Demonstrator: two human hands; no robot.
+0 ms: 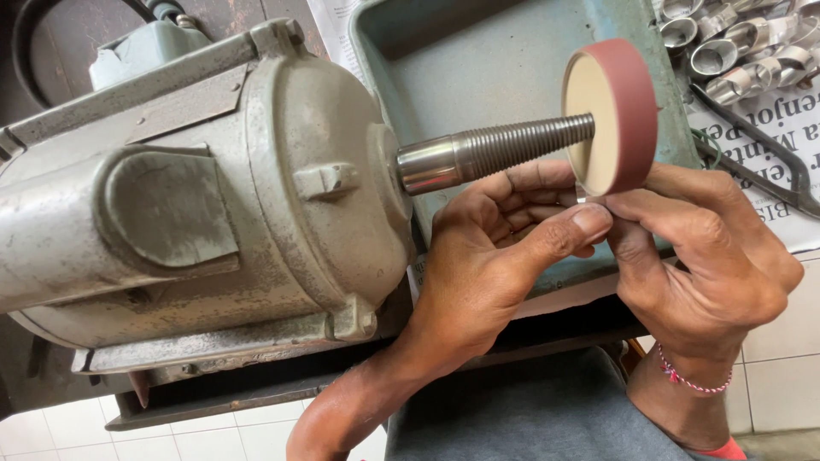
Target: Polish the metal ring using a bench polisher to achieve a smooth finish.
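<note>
At left sits the grey motor point(196, 196), its threaded spindle point(504, 147) carrying the red-rimmed sanding wheel point(615, 115), while left hand point(495, 273) and right hand point(709, 256) pinch a small part, too hidden to name, under that wheel's near edge, so steady fingers look essential.

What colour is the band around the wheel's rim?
Dull red, around the wheel; clearest in the head view.

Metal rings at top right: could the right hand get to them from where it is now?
Probably yes. The right hand sits just below the metal rings, with only dark pliers lying on the newspaper between. Its fingers are pinching a small piece under the red-rimmed wheel.
</note>
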